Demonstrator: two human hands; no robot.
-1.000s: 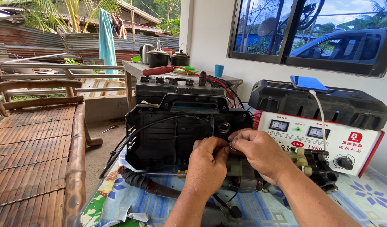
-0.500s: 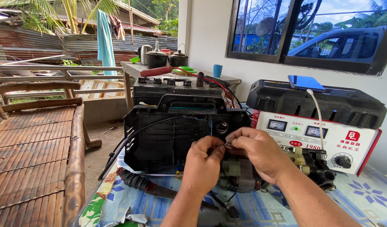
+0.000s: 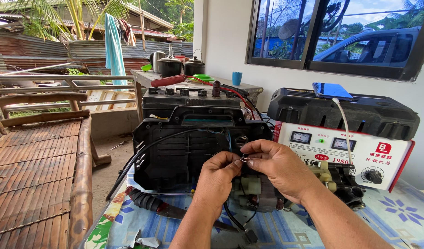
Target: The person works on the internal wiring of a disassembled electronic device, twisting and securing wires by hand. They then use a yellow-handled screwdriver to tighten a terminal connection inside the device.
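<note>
A red-and-white charger box (image 3: 359,152) and a black plastic machine housing (image 3: 189,147) are standing on the patterned worktop (image 3: 396,216). In front of the housing, the left hand (image 3: 219,173) and right hand (image 3: 276,163) are meeting, their fingers pressing together, pinching a thin bare wire end (image 3: 245,159). The wire is looking light, springy and easily bent, so gripping close to its tip seems best.
</note>
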